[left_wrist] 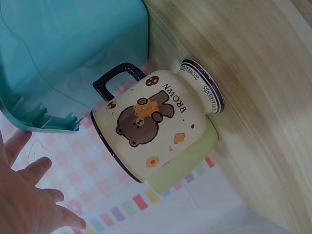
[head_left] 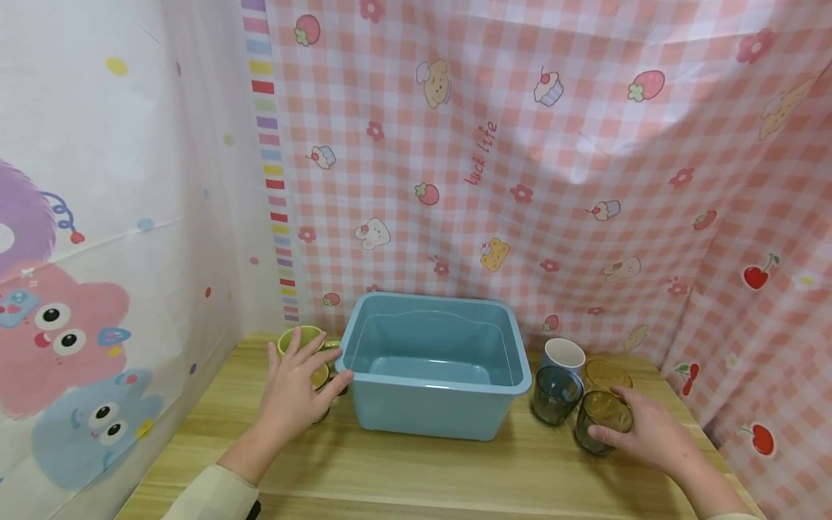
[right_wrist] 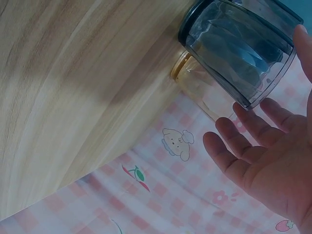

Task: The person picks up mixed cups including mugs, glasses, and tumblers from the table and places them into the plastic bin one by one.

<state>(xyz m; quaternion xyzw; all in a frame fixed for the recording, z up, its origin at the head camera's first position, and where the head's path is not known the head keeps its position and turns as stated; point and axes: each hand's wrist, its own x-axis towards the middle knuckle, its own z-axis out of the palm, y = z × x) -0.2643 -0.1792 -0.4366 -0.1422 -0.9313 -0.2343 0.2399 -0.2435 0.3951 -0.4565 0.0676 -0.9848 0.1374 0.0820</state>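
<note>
My left hand [head_left: 292,393] has its fingers spread over the mugs at the left of the blue bin [head_left: 429,415], its fingertips close to the bin's left rim. Below it stands a cream mug [left_wrist: 146,122] with a brown bear and dark handle; a green mug [left_wrist: 187,165] is behind. On the right, my right hand [head_left: 653,430] is at the front drinking glass [head_left: 598,433], thumb on one side of the rim and fingers on the other. In the right wrist view those fingers [right_wrist: 236,139] are loosely extended near the rim of the dark ribbed glass [right_wrist: 239,53].
Beside the front glass stand a blue-grey glass [head_left: 557,397], an amber glass [head_left: 609,372] and a white-lined cup [head_left: 564,354]. Everything stands on a wooden table [head_left: 416,473]. A pink checked cloth [head_left: 403,159] hangs behind, with a white printed cloth [head_left: 175,303] at left.
</note>
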